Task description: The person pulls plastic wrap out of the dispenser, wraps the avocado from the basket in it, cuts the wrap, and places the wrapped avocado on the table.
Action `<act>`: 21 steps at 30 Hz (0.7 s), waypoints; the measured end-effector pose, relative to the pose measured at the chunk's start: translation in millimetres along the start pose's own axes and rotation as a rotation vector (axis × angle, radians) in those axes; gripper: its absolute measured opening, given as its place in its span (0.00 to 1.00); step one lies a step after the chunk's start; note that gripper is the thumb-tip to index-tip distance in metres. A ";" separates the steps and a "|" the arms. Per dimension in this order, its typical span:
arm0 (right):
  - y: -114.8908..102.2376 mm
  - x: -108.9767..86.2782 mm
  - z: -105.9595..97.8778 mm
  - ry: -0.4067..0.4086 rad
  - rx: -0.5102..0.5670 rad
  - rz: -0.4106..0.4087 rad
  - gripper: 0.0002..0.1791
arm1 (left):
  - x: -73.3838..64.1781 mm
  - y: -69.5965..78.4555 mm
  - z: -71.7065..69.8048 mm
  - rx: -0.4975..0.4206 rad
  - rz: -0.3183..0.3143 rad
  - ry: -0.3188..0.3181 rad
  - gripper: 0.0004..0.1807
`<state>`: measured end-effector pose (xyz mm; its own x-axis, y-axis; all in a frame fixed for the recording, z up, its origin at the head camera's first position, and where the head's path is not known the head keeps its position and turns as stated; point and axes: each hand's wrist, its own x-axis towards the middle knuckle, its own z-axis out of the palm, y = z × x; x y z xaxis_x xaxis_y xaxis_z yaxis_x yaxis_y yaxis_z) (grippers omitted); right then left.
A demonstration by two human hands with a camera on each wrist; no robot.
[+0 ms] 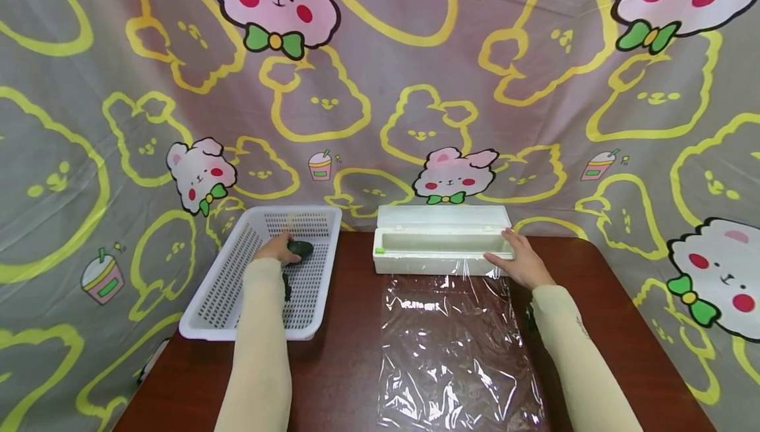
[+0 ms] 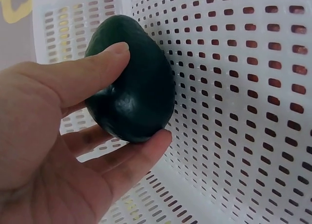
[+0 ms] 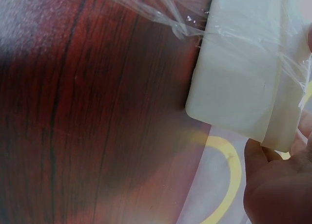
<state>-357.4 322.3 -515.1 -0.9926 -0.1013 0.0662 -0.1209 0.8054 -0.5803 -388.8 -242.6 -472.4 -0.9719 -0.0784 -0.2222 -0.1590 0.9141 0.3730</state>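
Note:
Inside the white basket, my left hand (image 1: 276, 248) holds a dark green avocado (image 2: 141, 83). The left wrist view has the thumb across its upper side and the fingertips beneath it. Across the table, my right hand (image 1: 525, 262) grips the right end of a white cling film dispenser (image 1: 439, 265), thumb at the front edge and fingers farther back. Its lid (image 1: 442, 216) stands raised at the back. From the front of the dispenser, a wide sheet of clear cling film (image 1: 451, 353) runs over the table toward me, wrinkled and shiny.
The white perforated basket (image 1: 198, 335) stands on the left of the dark red wood table (image 1: 341, 379). A small black thing (image 1: 287, 287) lies in it beside my left forearm. A patterned cloth (image 1: 380, 56) hangs close behind the basket and dispenser.

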 end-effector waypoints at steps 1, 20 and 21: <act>-0.2 -0.7 -0.1 -0.001 0.001 0.001 0.57 | -0.7 0.8 0.2 0.006 -0.002 -0.002 0.32; 1.9 -0.4 0.8 0.006 0.019 -0.009 0.56 | 11.2 1.2 -0.3 0.052 -0.003 -0.065 0.35; 2.4 -0.2 0.8 0.006 0.019 -0.008 0.56 | 10.9 1.1 -1.2 0.044 0.000 -0.070 0.35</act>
<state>-357.5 323.8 -517.1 -0.9917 -0.1043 0.0756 -0.1288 0.7935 -0.5947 -399.8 -242.9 -473.4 -0.9570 -0.0521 -0.2853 -0.1500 0.9310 0.3329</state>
